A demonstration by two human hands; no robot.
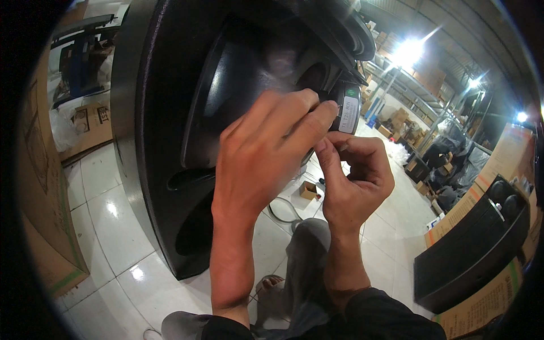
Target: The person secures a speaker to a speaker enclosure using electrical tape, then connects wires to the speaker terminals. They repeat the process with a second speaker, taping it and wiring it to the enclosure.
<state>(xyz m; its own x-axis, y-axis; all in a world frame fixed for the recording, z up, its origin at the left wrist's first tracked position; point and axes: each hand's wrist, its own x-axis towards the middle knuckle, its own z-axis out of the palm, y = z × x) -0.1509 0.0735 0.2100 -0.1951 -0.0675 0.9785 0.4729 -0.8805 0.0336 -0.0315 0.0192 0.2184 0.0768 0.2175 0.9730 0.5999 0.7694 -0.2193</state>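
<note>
A large black speaker cabinet (153,113) stands in front of me, its side with a smooth black horn-shaped part (238,62) facing my hands. On that part sits a round black driver (347,105) with a white label and a small green mark. My left hand (263,147) reaches up beside the driver, fingers bent and their tips near its lower edge; its thumb is hidden. Just below, my right hand (357,181) has thumb and forefinger pinched together close to the left fingertips. Whatever small thing lies between the fingers cannot be made out.
Cardboard boxes (48,187) stand at the left. A small open carton (308,190) and a looped cable (277,211) lie on the white tiled floor (119,238). Another black speaker (470,249) rests among cartons at the right. Shelves (416,102) and stacked goods fill the background.
</note>
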